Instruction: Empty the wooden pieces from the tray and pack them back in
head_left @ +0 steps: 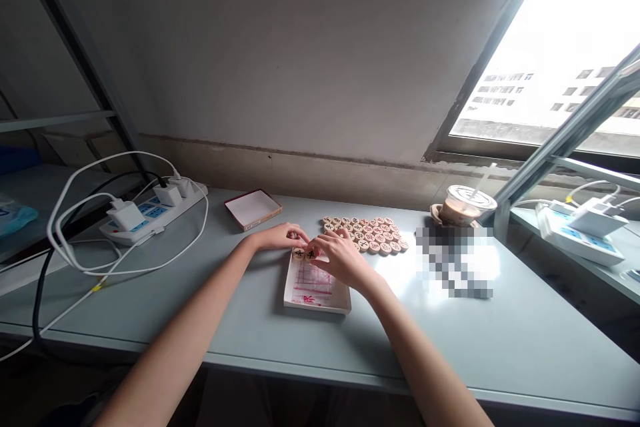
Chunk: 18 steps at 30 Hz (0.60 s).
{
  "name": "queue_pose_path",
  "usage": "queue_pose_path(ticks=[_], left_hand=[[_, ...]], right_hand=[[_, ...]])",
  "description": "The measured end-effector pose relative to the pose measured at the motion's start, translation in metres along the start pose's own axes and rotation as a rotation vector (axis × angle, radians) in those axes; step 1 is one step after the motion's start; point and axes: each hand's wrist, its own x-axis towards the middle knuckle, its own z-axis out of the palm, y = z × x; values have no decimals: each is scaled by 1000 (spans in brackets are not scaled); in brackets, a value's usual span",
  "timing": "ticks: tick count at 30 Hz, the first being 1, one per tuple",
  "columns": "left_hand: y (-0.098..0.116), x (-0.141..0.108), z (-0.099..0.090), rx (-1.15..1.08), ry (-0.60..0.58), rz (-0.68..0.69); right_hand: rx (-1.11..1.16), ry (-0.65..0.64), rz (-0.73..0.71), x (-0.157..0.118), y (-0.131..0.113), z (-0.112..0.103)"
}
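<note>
In front of me is a shallow white box tray (317,301) with pink drawing on its bottom. Two round wooden Chinese chess pieces with black characters are at its far edge. One chess piece (299,253) sits in the far left corner. Beside it, my right hand (340,259) is closed, its fingertips pinching the other chess piece (311,254). My left hand (277,237) is at the tray's far left corner, fingers curled around what looks like another chess piece (293,235), partly hidden. Several rows of chess pieces (373,235) lie flat beyond my right hand, some red, some black.
The box lid (253,208) lies inside up at the back left. A power strip (155,213) with plugs and looping white cables (75,270) takes up the left side. A lidded drink cup (463,205) stands at the back right, near a blurred-out patch (457,263).
</note>
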Motion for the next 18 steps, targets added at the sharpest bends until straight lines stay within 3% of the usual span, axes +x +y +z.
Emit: queue_pose_path(ticks=[3, 6, 11, 15, 18], left_hand=[[1, 1, 1, 6, 10, -8], [4, 1, 5, -9, 55, -23], [7, 3, 12, -9, 78, -6], [4, 5, 13, -11, 65, 4], [2, 5, 13, -23, 72, 6]], right_hand=[[30, 5, 49, -3, 8, -12], [-20, 24, 193, -12, 29, -25], [-122, -78, 354, -29, 60, -32], [-126, -128, 377, -30, 62, -28], [-72, -71, 350, -26, 57, -31]])
